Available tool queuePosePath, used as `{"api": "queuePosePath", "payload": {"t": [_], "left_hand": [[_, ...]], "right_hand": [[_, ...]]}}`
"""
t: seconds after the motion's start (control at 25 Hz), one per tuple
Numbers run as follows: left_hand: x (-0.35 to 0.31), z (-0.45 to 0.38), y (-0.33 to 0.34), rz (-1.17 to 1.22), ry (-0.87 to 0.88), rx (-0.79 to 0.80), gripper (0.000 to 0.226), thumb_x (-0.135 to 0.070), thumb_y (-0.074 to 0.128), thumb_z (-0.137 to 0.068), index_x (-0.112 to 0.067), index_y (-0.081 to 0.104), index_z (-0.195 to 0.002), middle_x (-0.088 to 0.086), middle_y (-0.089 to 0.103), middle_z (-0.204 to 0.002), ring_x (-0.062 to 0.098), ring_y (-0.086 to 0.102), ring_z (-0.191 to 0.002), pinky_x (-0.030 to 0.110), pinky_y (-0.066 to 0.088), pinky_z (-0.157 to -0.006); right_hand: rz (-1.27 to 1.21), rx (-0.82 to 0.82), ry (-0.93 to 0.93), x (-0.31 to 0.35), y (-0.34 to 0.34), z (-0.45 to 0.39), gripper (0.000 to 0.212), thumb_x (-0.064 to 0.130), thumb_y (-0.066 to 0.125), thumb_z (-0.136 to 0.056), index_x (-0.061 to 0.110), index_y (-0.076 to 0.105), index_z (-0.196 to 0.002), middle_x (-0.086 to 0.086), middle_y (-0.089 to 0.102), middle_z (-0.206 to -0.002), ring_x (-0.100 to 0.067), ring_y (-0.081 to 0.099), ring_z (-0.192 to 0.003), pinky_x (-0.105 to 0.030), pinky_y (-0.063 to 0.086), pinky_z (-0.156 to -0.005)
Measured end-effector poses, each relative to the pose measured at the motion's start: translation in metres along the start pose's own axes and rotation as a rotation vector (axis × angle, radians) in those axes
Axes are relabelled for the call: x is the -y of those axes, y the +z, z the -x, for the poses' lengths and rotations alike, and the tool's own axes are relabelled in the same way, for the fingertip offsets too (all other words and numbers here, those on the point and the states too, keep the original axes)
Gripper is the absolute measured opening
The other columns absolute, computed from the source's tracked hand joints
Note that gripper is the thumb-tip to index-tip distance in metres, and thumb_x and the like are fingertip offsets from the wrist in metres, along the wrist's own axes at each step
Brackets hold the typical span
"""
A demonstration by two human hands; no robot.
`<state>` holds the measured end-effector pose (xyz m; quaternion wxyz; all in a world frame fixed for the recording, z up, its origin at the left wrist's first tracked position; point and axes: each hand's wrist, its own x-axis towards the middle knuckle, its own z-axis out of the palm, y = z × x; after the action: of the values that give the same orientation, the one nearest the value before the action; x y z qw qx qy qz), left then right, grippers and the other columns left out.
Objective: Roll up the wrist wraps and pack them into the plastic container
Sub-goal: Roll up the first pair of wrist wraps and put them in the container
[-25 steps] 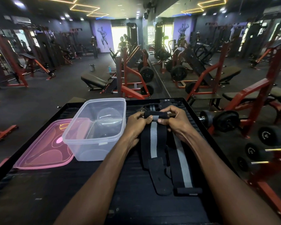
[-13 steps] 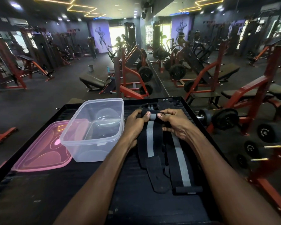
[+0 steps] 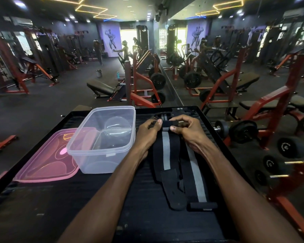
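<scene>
Black table (image 3: 42,207), red weight benches (image 3: 140,88), dumbbells (image 3: 242,131) on a rack, 1 blue bottle (image 3: 118,74).

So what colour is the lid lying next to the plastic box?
Pink and see-through. The lid lies flat left of the clear container, shown in the head view.

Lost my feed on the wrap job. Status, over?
Left hand and right hand both grip the wrap, rolling its far end. Second wrap flat beside it. Container open, nothing blocking.
</scene>
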<state>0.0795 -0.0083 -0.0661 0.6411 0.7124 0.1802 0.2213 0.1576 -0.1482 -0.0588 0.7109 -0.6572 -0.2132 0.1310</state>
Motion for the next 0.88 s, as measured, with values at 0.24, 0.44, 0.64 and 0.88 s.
{"api": "queuePosePath", "payload": {"t": [0.24, 0.44, 0.64, 0.88], "left_hand": [[0.0005, -0.0001, 0.0019, 0.095, -0.030, -0.027, 0.008, -0.022, 0.066, -0.095, -0.020, 0.073, -0.099, 0.009, 0.077, -0.098, 0.028, 0.074, -0.095, 0.046, 0.059, -0.090], [-0.0039, 0.0030, 0.0070, 0.255, -0.074, -0.004, 0.007, -0.023, 0.071, -0.092, -0.018, 0.076, -0.093, 0.014, 0.076, -0.102, 0.033, 0.073, -0.099, 0.050, 0.059, -0.090], [-0.0021, 0.0018, 0.0070, 0.228, -0.044, -0.049, 0.018, -0.011, 0.070, -0.091, -0.026, 0.077, -0.085, 0.014, 0.077, -0.099, 0.036, 0.073, -0.097, 0.054, 0.059, -0.088], [-0.0053, 0.0046, 0.0076, 0.283, -0.092, -0.001, 0.013, -0.013, 0.070, -0.092, -0.015, 0.073, -0.104, 0.018, 0.075, -0.103, 0.034, 0.073, -0.095, 0.047, 0.061, -0.082]], "right_hand": [[-0.156, 0.119, 0.184, 0.0031, -0.0008, 0.0007, 0.022, 0.005, 0.076, -0.084, 0.002, 0.072, -0.106, -0.018, 0.074, -0.100, -0.028, 0.073, -0.092, -0.043, 0.059, -0.086], [-0.143, 0.068, 0.110, 0.0059, -0.0036, -0.0013, 0.035, -0.020, 0.070, -0.076, 0.004, 0.073, -0.101, -0.017, 0.073, -0.095, -0.029, 0.071, -0.089, -0.036, 0.061, -0.079], [-0.218, 0.136, 0.126, 0.0073, -0.0073, -0.0012, 0.035, -0.016, 0.071, -0.077, 0.001, 0.072, -0.107, -0.015, 0.073, -0.098, -0.025, 0.072, -0.092, -0.032, 0.061, -0.082], [-0.113, 0.078, 0.130, 0.0075, -0.0068, -0.0005, 0.020, -0.007, 0.069, -0.085, 0.005, 0.074, -0.100, -0.020, 0.072, -0.101, -0.028, 0.073, -0.090, -0.042, 0.062, -0.082]]}}
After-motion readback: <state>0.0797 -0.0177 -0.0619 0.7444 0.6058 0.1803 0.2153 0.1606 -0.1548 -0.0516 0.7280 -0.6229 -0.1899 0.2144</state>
